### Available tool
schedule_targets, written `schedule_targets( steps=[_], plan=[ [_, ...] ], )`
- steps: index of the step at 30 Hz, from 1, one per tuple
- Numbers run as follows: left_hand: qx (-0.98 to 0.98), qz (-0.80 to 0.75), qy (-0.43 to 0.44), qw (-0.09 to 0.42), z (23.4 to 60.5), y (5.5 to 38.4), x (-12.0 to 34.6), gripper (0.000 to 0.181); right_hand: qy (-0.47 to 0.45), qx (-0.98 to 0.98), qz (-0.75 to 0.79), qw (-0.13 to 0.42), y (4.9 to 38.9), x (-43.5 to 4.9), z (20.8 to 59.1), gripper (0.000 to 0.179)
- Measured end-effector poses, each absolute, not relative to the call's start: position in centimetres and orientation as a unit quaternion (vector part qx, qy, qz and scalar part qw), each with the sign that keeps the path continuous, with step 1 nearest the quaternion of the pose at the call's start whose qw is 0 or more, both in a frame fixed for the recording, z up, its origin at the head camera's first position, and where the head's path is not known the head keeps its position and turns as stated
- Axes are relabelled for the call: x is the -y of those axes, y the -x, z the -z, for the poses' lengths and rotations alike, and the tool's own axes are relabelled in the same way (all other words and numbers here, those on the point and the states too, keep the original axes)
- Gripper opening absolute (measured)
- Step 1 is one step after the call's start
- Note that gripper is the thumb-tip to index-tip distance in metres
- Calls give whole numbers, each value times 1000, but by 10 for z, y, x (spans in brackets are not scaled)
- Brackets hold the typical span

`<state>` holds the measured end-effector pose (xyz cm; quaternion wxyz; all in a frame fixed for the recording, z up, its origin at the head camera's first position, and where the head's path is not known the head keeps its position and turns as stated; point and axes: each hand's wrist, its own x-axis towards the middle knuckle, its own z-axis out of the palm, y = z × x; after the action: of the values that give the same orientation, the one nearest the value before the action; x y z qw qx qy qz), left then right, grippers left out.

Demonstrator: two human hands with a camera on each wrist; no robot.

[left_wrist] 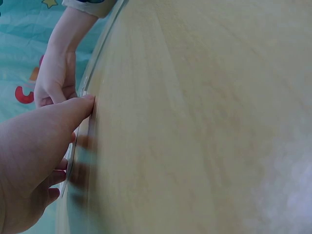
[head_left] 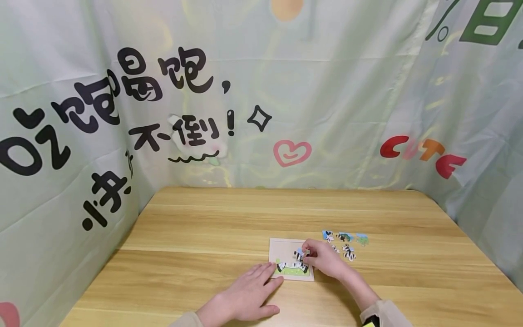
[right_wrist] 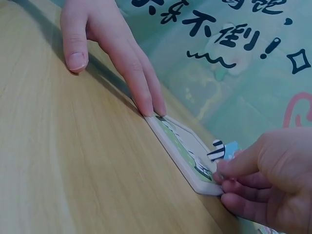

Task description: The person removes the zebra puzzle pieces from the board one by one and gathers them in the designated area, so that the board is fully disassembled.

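Observation:
A shallow puzzle board (head_left: 282, 247) lies on the table, its lower part filled with zebra-and-grass pieces (head_left: 291, 270). My left hand (head_left: 250, 293) has its fingers stretched out, fingertips at the board's left edge and thumb on the tabletop. Over the board's right side, my right hand (head_left: 327, 261) pinches a puzzle piece between thumb and fingers. Black-and-white stripes and some blue show on that puzzle piece (right_wrist: 217, 152), which stands tilted up from the board in the right wrist view. The left wrist view shows both hands but hides the board's face.
Several loose puzzle pieces (head_left: 349, 252) lie to the right of the board, some striped, one a green tree (head_left: 362, 240). The wooden table (head_left: 196, 227) reaches back to a printed cloth (head_left: 335, 113) that hangs behind it and along its sides.

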<state>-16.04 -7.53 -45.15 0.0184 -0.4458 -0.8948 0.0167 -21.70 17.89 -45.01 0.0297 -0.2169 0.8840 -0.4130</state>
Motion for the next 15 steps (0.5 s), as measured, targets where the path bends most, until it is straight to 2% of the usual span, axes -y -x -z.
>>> schedule_targets(
  steps=[4,15],
  plan=[
    [895,-17,444,17,452,160,75,68,207,-866,453,46,218,-184,452,15],
    [899,-11,437,-3,451,160,75,69,173,-865,470,38,215,-204,448,22]
  ],
)
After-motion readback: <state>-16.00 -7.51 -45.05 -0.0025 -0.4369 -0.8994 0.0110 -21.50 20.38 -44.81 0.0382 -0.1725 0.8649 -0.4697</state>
